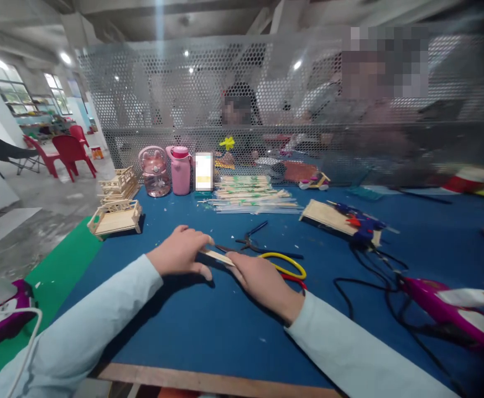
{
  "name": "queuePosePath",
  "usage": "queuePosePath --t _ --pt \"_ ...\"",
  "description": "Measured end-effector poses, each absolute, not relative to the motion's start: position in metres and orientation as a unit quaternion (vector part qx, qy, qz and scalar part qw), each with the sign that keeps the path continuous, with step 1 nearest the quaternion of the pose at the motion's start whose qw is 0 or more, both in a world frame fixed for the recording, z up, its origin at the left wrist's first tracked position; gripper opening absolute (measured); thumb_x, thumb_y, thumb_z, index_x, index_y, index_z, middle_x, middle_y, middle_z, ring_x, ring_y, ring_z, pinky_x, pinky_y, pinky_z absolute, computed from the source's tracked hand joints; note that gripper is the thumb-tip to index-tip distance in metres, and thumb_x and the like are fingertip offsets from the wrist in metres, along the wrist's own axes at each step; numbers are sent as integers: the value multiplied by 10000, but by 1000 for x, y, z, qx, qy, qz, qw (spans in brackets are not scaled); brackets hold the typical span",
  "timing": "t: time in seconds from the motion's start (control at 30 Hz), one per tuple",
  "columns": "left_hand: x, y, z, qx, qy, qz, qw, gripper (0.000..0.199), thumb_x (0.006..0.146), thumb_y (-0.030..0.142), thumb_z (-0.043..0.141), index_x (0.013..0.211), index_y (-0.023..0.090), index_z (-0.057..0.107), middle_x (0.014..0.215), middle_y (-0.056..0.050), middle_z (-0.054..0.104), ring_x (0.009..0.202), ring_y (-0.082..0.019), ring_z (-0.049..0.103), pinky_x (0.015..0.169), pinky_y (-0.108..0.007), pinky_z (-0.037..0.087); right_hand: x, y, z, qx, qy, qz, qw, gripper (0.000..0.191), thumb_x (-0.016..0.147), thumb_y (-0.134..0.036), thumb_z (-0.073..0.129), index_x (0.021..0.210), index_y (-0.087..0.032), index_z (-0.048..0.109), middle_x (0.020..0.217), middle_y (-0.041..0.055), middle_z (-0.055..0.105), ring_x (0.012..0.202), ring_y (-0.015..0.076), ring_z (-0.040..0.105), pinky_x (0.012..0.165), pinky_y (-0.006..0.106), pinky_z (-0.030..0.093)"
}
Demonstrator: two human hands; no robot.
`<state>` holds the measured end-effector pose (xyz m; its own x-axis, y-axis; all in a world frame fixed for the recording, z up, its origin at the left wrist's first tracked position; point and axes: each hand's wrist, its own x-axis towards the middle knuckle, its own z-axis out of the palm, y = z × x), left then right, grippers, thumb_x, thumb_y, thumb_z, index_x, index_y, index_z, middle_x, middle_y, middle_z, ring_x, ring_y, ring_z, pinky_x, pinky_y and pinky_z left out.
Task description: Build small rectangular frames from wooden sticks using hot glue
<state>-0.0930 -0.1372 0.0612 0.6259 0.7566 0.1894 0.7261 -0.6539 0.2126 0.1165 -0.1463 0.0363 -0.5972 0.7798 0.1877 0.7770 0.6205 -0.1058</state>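
A short light wooden strip (217,256) is held above the blue tabletop between my two hands. My right hand (262,279) is closed on its right end. At the strip's left end is my left hand (183,251), thumb and fingers apart, with the fingertips near or touching the wood. Just behind my right hand lie scissors with yellow and red handles (287,264), partly hidden by that hand. Dark pliers (250,241) rest on the table beyond the strip.
Small wooden furniture models (119,217) stand at the back left, near pink bottles (181,172). Bundled sticks (250,190) lie at the back. Rightward are a wooden piece (328,215), a blue glue gun (366,226), black cables and a purple power strip (453,309). A perforated screen (162,94) rises behind.
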Motion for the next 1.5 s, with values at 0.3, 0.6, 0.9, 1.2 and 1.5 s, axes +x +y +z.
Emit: queuePosePath --t 0.3,0.6,0.9,1.2,1.5 --pt "-100 -134 17 659 521 437 322 405 916 389 251 904 155 580 936 -68 637 901 -173 593 795 -288 459 123 -131 32 -380 -921 51 76 267 913 -303 331 912 -224 586 841 40 683 759 179 629 607 242 392" --pt "-102 -136 23 707 556 383 211 260 846 348 426 932 167 592 939 -65 640 891 -180 568 842 -307 425 126 -121 29 -414 -903 33 110 258 885 -240 373 1046 -202 572 1032 69 661 942 190 604 743 257 418" --pt "-102 -135 29 624 648 381 214 431 829 313 447 1202 97 463 1269 -174 508 1205 -258 440 1026 -420 316 118 -124 23 -436 -894 11 101 278 886 -409 404 949 -209 585 838 61 686 727 205 631 571 264 402" --pt "-95 -154 25 871 477 75 89 482 915 405 296 1359 220 327 1469 -107 250 1355 -280 185 1051 -516 203 119 -128 24 -409 -908 7 89 371 866 -414 435 1140 -200 566 1025 103 631 936 227 573 761 326 437" --pt "-85 -143 22 851 518 60 66 635 880 544 259 1384 161 300 1464 -138 245 1339 -325 208 1045 -528 190 169 -113 36 -589 -793 -6 153 589 872 -452 334 1369 -137 320 1390 149 382 1280 286 322 1015 465 286"
